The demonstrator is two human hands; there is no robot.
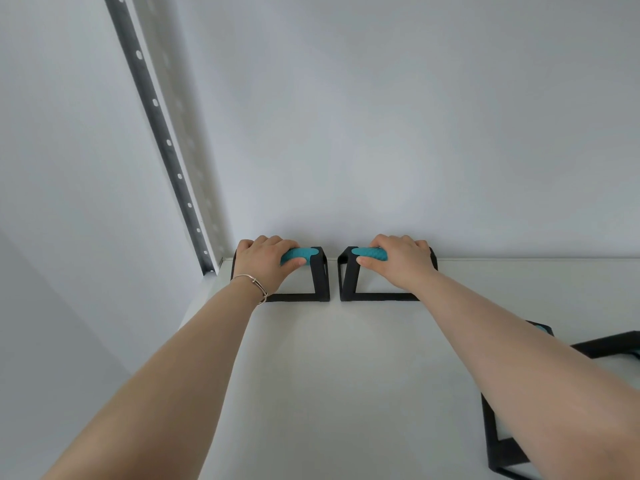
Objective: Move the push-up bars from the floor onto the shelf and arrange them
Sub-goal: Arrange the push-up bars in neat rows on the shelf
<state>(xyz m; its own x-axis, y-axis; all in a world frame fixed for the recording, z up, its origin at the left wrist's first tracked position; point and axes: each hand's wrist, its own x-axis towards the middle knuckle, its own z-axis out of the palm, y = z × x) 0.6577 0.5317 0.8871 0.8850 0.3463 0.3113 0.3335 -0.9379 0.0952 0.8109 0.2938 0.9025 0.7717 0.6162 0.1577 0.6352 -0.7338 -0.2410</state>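
Two black push-up bars with teal grips stand upright side by side at the back of the white shelf, against the wall. My left hand is closed around the teal grip of the left push-up bar. Around the grip of the right push-up bar my right hand is closed too. Both bars rest with their bases on the shelf, a narrow gap between them.
More black push-up bars lie on the shelf at the right, partly hidden under my right forearm, another push-up bar at the right edge. A perforated metal upright rises at the shelf's back left corner. White wall behind.
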